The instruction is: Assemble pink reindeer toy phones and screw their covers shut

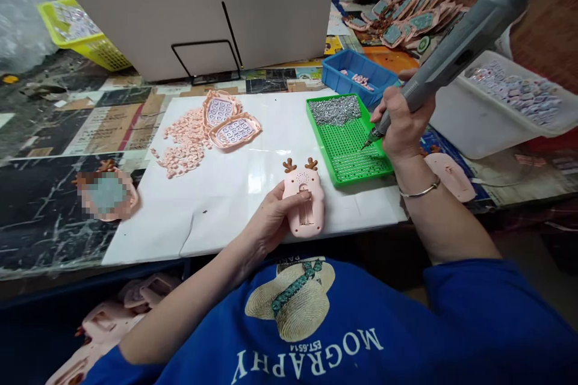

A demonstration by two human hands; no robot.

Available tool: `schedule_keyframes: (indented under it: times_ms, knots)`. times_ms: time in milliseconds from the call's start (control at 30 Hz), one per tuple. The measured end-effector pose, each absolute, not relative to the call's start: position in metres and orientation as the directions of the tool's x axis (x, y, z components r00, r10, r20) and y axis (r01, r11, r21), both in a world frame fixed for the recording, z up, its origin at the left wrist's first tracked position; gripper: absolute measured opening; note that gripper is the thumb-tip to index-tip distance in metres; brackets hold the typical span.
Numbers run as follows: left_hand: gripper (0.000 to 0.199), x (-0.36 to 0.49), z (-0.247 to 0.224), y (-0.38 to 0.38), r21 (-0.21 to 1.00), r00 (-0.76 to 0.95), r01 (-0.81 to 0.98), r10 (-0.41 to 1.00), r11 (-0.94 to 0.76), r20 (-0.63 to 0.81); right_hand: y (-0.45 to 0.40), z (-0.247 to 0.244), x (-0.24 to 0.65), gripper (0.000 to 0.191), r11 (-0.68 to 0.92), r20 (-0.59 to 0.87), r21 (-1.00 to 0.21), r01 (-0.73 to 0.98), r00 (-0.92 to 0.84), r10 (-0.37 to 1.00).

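Here, you had the pink shell (pixel 318 207) in your left hand (pixel 270 215), at the near edge of the white sheet (pixel 226 198), antlers (pixel 289 165) pointing away from you. Your left thumb pressed across the back, over the upper end of the long recess (pixel 306 214); the other fingers were largely hidden, so their exact contact could not be told. Whether the shell rested on the sheet or was lifted could not be told either.

Your right hand (pixel 401 123) was wrapped around the grey driver (pixel 465 36), its tip angled down over the green tray (pixel 361 178), apart from the screws (pixel 335 109) heaped at the far end. Whether the tip carried a screw was too small to tell.

Handling, as judged: the shell was probably light and stiff, of smooth plastic — liable to skid or turn under a firm downward push. The antlers looked the most fragile part and made a poor handle. The sound hold was on the broad side walls, low on the body, with your thumb clear of the corner holes — and the driver, likely the heavier item, called for a full-hand grip around its barrel.
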State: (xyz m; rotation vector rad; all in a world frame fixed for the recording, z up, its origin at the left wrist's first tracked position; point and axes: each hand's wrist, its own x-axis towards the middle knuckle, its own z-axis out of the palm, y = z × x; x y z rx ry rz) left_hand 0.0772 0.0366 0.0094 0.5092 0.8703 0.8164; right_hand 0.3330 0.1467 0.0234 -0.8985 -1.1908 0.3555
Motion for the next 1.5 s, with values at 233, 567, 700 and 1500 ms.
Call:
schedule_keyframes:
  times_ms: [233, 567, 700, 1500]
  knots:
    - [0.046, 0.08, 0.006, 0.038, 0.661, 0.412, -0.441, 0.792, 0.606, -0.451, 0.154, 0.012, 0.338, 0.042, 0.575, 0.581, -0.805, 0.143, 0.386, 0.717]
    - [0.058, 0.072, 0.0, 0.043, 0.639, 0.43, -0.561, 0.845, 0.526, -0.318, 0.147, 0.031, 0.329, 0.044, 0.616, 0.593, -0.782, 0.095, 0.419, 0.688]
    - [0.056, 0.072, -0.003, 0.044, 0.649, 0.356, -0.588, 0.875, 0.483, -0.328, 0.124, 0.06, 0.303, 0.036, 0.661, 0.613, -0.75, 0.038, 0.416, 0.672]
    - [0.043, 0.078, -0.005, 0.052, 0.633, 0.281, -0.635, 0.896, 0.443, -0.345, 0.064, 0.015, 0.227, 0.034, 0.585, 0.605, -0.778, -0.226, -0.021, 0.796]
